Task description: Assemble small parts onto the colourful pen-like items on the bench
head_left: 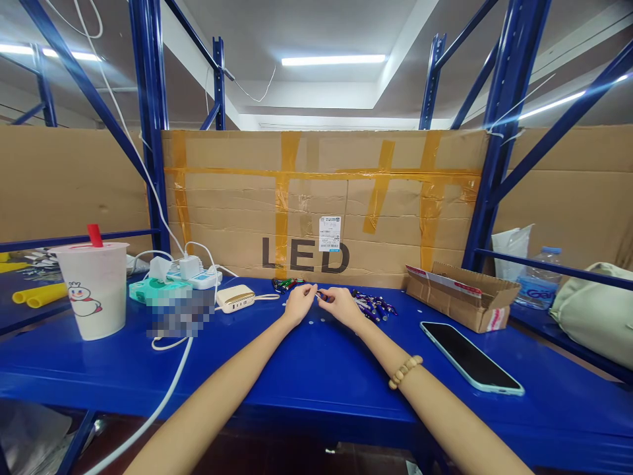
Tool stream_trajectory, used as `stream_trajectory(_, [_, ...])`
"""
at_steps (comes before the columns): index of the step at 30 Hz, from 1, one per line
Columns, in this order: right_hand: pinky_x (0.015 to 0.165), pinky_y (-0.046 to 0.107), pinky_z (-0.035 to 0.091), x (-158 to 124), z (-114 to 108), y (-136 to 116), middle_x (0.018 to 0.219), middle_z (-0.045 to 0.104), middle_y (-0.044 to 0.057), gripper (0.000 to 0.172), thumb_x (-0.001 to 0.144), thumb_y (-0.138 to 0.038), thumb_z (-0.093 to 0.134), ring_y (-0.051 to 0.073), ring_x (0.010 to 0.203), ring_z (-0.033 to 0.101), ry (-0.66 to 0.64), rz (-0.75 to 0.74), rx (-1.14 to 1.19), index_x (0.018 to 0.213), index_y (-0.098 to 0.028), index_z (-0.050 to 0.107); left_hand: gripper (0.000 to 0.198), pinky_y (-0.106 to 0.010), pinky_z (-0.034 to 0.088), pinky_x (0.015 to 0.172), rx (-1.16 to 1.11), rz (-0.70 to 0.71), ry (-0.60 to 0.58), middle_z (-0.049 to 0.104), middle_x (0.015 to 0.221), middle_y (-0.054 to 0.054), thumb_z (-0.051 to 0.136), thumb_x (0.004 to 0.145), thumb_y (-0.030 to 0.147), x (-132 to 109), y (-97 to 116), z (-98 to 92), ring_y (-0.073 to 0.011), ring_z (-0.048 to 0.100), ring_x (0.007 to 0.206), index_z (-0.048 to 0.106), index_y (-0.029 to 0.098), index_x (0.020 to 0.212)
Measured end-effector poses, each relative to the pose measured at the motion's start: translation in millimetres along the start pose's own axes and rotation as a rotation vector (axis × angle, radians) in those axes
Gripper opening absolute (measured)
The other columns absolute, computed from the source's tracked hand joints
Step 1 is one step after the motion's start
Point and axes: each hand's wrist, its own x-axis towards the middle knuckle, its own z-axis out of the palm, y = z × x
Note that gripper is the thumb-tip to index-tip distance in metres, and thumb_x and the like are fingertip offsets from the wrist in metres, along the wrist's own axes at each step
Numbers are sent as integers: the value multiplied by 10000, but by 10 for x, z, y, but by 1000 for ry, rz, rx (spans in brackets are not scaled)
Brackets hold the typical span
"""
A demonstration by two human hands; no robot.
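Note:
My left hand [299,305] and my right hand [342,306] meet over the blue shelf top, fingertips pinched close together. A tiny dark, shiny piece [323,297] shows at the fingertips of the right hand. What the left fingers pinch is too small to make out. Just right of my right hand lies a loose pile of small purple-blue shiny pieces [376,306] with silvery ends; their kind is unclear. Behind my left hand sits a smaller heap of green, red and dark shiny pieces [287,284], partly covered by the hand.
On the left are a white cup [93,290], a power strip with plugs [200,278], a cream power bank [236,299] and a white cable [171,386]. A phone [472,357] and an open cardboard box [459,300] lie right. Tall cardboard [237,204] stands behind.

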Motion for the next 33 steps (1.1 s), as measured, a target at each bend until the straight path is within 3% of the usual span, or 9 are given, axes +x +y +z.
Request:
stream_trajectory(8, [485,210,278,0,12,-32,503,543,17,263,759,-203,463,98,472,436,-6,5,-65,580,-145,647,504,-224,290,476,-37,-34,3,425,418,25,338,767,544,-3,27,-17,-104,396,451,488,150,490])
stream_trajectory(15, [528,217,416,14,98,78,669,616,24,310,762,-313,515,101,512,529,67,-14,297,1004,-171,645,457,-220,304,471,-109,-41,31,421,425,39,356,770,540,5,0,-21,-99,405,436,516,152,587])
stream_trajectory(20, [491,216,450,3,73,17,745,654,47,295,688,-379,595,112,544,557,91,54,432,888,-184,691,423,-220,312,470,-129,-42,22,405,413,46,386,762,531,16,-20,-4,-100,409,433,493,159,591])
stream_trajectory(25, [412,202,446,3,58,-71,738,667,64,366,652,-417,612,126,561,563,-11,213,651,885,-143,684,404,-217,311,456,-178,-69,6,381,406,55,360,785,506,5,22,-12,-92,390,413,450,165,587])
stream_trajectory(33, [448,162,448,11,95,-38,621,634,10,346,591,-250,699,69,522,532,14,499,988,912,-134,645,331,-193,287,434,-287,-34,-28,390,387,68,333,827,412,-9,71,7,-75,374,381,510,157,712])
